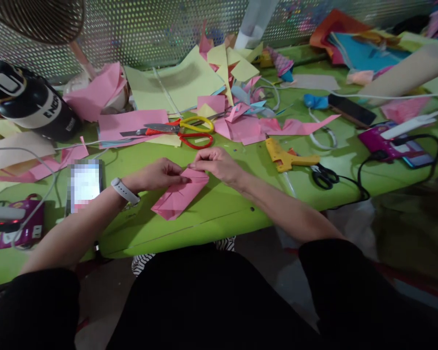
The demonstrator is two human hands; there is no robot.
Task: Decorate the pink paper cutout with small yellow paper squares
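Note:
A folded piece of pink paper (178, 198) with visible creases lies on the green table (219, 214), in front of my body. My left hand (156, 174), with a white band at the wrist, grips its upper left part between thumb and fingers. At the paper's top edge, my right hand (217, 163) pinches the fold, fingertips close to those of the left. Red-handled and yellow-handled scissors (195, 125) lie just beyond both hands on pink paper scraps.
A yellow glue gun (288, 155) and black-handled scissors (324, 176) lie to the right. Left are a phone (84, 184), a purple power strip (31, 223) and a black bottle (32, 99). Paper scraps (241, 121) pile up behind; cables cross both sides.

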